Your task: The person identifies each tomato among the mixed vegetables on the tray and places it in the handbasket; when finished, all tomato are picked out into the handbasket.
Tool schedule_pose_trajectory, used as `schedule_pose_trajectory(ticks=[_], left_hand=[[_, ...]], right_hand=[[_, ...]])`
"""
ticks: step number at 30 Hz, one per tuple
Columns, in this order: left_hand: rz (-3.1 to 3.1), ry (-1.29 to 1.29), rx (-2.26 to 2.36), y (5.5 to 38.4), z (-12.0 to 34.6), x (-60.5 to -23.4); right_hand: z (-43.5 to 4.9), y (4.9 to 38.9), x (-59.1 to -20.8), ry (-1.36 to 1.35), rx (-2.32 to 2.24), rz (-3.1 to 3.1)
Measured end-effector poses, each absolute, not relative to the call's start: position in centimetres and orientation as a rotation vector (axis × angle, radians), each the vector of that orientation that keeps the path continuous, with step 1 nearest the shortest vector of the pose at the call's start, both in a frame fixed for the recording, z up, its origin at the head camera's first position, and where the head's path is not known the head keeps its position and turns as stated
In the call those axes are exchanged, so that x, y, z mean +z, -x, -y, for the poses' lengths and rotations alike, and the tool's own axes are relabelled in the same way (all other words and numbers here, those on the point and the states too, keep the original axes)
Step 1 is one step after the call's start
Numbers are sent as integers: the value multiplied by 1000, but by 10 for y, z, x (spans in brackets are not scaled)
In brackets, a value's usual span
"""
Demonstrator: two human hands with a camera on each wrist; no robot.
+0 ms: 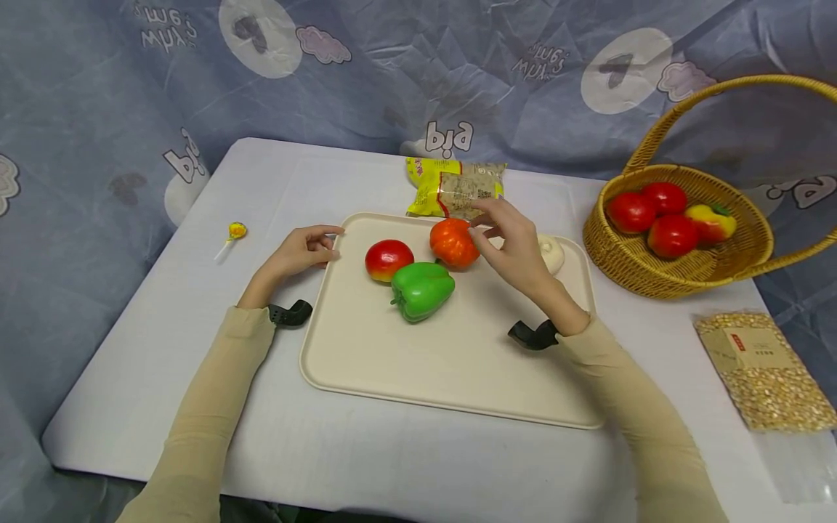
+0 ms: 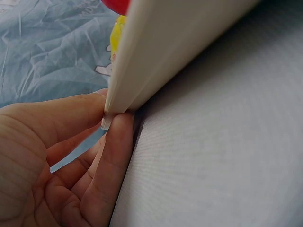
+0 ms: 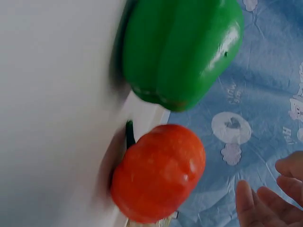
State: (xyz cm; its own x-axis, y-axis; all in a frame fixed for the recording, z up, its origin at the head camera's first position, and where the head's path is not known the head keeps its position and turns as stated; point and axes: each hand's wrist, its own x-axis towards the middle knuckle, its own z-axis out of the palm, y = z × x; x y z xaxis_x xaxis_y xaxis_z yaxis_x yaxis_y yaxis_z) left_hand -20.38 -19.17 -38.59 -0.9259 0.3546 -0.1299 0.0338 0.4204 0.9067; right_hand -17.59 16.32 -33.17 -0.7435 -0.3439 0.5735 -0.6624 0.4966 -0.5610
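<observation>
My left hand pinches the left rim of a cream tray; in the left wrist view a thumb and finger clasp its edge. Over the tray's far part, my right hand hovers beside an orange pumpkin with a dark stem. Its fingers are bent loosely, and in the right wrist view they stand apart from the pumpkin. A green bell pepper lies in front of the pumpkin. To its left is a red fruit, yellowish below. A whitish bulb is partly hidden behind the right hand.
At the right stands a wicker basket holding several red and yellow fruits. A bag of corn kernels lies in front of it. Behind the tray is a yellow packet. A lollipop lies at the left of the white table.
</observation>
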Motion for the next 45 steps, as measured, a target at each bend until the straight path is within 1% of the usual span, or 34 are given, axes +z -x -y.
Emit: schedule_pose_trajectory(ticks=[9, 17, 35, 38, 45], left_hand=[[-2365, -317, 1515, 204, 192, -386], [-2373, -310, 1507, 203, 191, -385], [-2371, -306, 1512, 205, 192, -385], [-2382, -302, 1501, 205, 193, -385], [-2371, -310, 1504, 205, 192, -386]], right_hand=[[-137, 181, -332, -968, 1059, 2587], [-119, 190, -334, -1089, 1135, 2733], [-86, 209, -334, -1305, 967, 3107], [-80, 212, -333, -1303, 992, 3182], [-72, 217, -334, -1200, 1143, 3348]])
